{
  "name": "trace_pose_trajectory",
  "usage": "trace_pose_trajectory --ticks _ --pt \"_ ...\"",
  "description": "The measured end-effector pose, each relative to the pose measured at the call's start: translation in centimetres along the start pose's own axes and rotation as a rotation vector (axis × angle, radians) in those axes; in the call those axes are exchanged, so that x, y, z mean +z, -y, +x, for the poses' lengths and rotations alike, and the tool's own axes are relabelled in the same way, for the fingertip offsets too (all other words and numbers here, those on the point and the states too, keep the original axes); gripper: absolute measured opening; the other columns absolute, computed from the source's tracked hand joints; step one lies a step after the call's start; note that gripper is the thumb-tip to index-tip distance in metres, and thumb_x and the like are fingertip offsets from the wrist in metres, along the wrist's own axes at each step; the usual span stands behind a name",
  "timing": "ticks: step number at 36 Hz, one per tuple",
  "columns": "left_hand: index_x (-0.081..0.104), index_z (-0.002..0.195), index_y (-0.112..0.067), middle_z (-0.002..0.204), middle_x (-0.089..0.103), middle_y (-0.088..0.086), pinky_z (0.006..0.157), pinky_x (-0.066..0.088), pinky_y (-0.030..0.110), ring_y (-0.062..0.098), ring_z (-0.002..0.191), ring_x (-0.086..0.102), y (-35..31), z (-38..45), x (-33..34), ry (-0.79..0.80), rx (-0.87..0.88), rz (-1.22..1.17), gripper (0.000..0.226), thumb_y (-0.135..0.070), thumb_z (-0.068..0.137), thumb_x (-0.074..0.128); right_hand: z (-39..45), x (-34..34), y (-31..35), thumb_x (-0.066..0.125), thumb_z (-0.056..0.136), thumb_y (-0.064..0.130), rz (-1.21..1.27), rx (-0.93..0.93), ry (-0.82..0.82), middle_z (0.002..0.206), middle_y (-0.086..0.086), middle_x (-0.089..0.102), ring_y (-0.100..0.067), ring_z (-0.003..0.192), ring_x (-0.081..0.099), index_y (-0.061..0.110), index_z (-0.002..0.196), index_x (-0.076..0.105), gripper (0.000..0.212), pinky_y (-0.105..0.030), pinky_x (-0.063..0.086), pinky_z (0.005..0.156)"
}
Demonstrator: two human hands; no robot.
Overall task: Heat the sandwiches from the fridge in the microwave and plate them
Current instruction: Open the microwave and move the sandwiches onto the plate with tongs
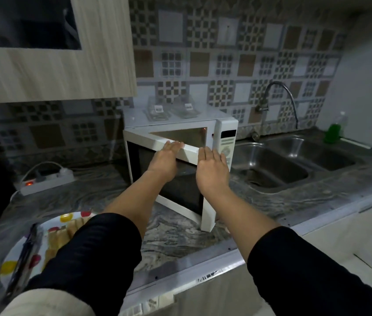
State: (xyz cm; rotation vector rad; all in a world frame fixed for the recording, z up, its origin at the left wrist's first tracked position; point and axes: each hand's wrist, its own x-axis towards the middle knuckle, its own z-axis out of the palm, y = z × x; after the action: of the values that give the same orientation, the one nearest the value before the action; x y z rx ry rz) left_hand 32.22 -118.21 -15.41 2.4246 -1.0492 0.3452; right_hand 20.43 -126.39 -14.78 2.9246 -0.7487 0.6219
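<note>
Countertop point(180, 229): one microwave point(223, 133), two hands point(164, 158).

A patterned tile backsplash point(226, 65) of checkered squares fills the wall from ten to two o'clock, dimly lit. At eleven o'clock hangs a pale wood-grain wall cabinet point(55, 71), and a grey marbled countertop point(176, 229) runs across the middle. A steel double sink point(294, 160) with a curved faucet point(281, 99) sits at three o'clock.

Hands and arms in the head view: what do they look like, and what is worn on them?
Both hands, left and right, are bare: no gloves, rings or watch visible. The forearms are bare too. Black sleeves are pushed up towards the elbows.
</note>
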Motion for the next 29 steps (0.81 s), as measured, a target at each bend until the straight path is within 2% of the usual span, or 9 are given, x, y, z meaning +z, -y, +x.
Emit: trace_pose_trajectory --ticks 7,10,15,20,24,27,29 --pt "0.028 0.15 -0.022 0.156 0.026 0.0 0.119 0.024 0.032 0.019 0.147 0.021 -1.6 2.6 2.5 -0.055 -0.069 0.012 0.075 0.011 0.085 0.048 3.9 1.5 -4.1 0.03 0.1 0.006 0.034 -0.078 0.011 0.158 -0.012 0.021 -0.028 0.146 0.016 0.005 0.151 0.017 0.053 -0.039 0.008 0.119" --pt "0.03 0.149 -0.023 0.155 0.028 0.001 0.118 0.026 0.036 0.022 0.142 0.03 -2.0 3.7 3.0 -0.074 -0.084 0.072 0.073 0.009 0.086 0.05 5.6 2.0 -5.0 0.03 0.1 0.007 0.041 -0.082 0.025 0.158 -0.013 0.021 -0.027 0.146 0.016 0.004 0.151 0.018 0.052 -0.039 0.01 0.12" --pt "0.025 0.15 -0.027 0.154 0.029 0.001 0.117 0.024 0.044 0.024 0.14 0.029 -2.4 6.0 3.5 -0.042 -0.083 0.247 0.075 0.004 0.087 0.05 8.5 3.0 -6.6 0.034 0.1 0.01 0.049 -0.075 0.042 0.158 -0.012 0.02 -0.027 0.147 0.015 0.004 0.151 0.017 0.054 -0.038 0.012 0.12" --pt "0.025 0.15 -0.028 0.146 0.034 0.003 0.116 0.022 0.044 0.026 0.133 0.031 -2.6 8.6 4.4 -0.045 -0.077 0.355 0.071 -0.004 0.089 0.052 11.2 3.7 -7.7 0.038 0.097 0.01 0.072 -0.062 0.064 0.157 -0.011 0.022 -0.027 0.146 0.017 0.004 0.151 0.019 0.057 -0.038 0.014 0.118" --pt "0.03 0.149 -0.025 0.139 0.039 0.005 0.114 0.026 0.038 0.026 0.128 0.036 -1.5 11.1 5.3 -0.084 -0.012 0.357 0.069 -0.005 0.087 0.055 13.9 4.3 -8.6 0.033 0.1 0.013 0.081 -0.071 0.092 0.157 -0.009 0.024 -0.025 0.145 0.019 0.005 0.151 0.02 0.053 -0.036 0.013 0.117" --pt "0.033 0.147 -0.024 0.14 0.036 0.006 0.116 0.018 0.04 0.025 0.13 0.036 -0.7 12.3 6.6 -0.135 0.005 0.319 0.068 0.002 0.087 0.05 15.9 5.0 -9.1 0.033 0.101 0.015 0.095 -0.074 0.117 0.158 -0.008 0.022 -0.024 0.146 0.017 0.006 0.151 0.019 0.052 -0.036 0.012 0.118" --pt "0.03 0.148 -0.026 0.146 0.03 0.006 0.119 0.009 0.043 0.022 0.14 0.027 -0.1 12.9 7.6 -0.16 -0.004 0.315 0.068 0.0 0.088 0.049 17.1 5.6 -9.3 0.034 0.101 0.016 0.098 -0.075 0.108 0.157 -0.008 0.023 -0.024 0.145 0.018 0.006 0.151 0.02 0.052 -0.036 0.014 0.117"
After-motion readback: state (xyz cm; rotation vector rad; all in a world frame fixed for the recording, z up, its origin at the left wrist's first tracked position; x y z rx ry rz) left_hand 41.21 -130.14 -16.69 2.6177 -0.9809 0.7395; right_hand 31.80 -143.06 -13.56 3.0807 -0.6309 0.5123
